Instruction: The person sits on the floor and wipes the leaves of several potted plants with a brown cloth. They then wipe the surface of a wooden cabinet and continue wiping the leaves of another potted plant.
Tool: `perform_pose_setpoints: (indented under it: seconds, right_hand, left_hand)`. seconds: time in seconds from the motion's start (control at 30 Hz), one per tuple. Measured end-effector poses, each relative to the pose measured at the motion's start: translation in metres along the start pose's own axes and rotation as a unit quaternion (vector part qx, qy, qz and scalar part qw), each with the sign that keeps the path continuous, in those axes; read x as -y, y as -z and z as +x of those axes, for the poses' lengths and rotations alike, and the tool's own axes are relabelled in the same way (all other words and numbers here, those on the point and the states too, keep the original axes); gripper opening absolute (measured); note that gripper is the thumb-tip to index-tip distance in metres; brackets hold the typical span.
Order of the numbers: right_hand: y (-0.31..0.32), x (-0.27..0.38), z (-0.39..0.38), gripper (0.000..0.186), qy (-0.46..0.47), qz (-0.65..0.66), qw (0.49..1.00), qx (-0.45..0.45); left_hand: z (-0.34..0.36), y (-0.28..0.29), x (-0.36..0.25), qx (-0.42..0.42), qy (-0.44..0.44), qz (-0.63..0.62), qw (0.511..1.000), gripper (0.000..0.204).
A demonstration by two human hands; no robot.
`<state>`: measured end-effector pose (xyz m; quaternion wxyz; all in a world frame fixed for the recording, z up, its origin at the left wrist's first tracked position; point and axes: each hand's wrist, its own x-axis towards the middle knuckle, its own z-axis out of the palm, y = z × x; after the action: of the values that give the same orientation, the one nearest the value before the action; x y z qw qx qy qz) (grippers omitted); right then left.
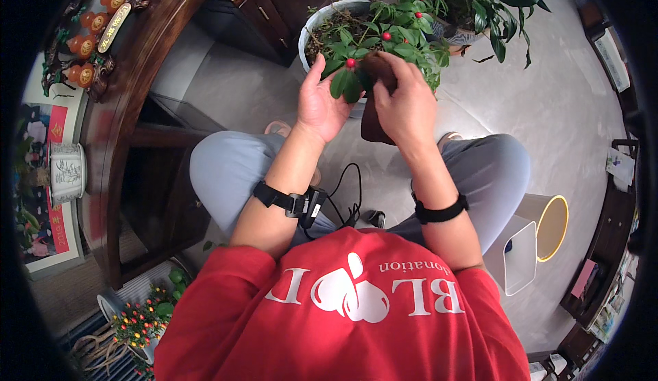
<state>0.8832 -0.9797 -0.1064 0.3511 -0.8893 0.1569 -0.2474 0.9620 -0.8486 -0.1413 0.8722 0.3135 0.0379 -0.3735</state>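
Observation:
A potted plant with glossy green leaves (348, 87) and red berries stands in front of me in a white pot (306, 37). My left hand (322, 106) is palm up beneath a cluster of leaves, its thumb raised apart and its fingers partly hidden behind the foliage. One red berry (351, 63) sits just above that cluster. My right hand (409, 104) is closed on a brown cloth (374, 122), which hangs down beside the same leaves. Part of the cloth covers foliage at its upper end.
Another leafy plant (483, 10) stands behind on the right. A dark wooden table (123, 106) is at my left, carrying a gourd ornament (86, 46). A white bin (521, 257) and a yellow-rimmed bin (552, 229) stand at right. A black cable (358, 189) hangs between my knees.

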Motion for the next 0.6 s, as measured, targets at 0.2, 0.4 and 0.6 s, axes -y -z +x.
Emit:
perform_pose_setpoints:
  seconds: [0.2, 0.4, 0.6]
  right_hand:
    - [-0.011, -0.005, 0.002, 0.04, -0.036, -0.074, 0.995, 0.054]
    - [-0.005, -0.028, 0.002, 0.038, -0.041, -0.09, 0.994, 0.04]
    - [0.009, -0.023, 0.005, 0.038, -0.021, -0.046, 0.999, 0.007]
  left_hand:
    - [-0.002, -0.001, 0.001, -0.014, 0.001, -0.01, 1.0, 0.072]
    - [-0.004, 0.005, -0.004, 0.036, 0.004, -0.01, 0.999, 0.074]
    - [-0.004, 0.005, -0.005, -0.044, 0.021, 0.061, 0.997, 0.074]
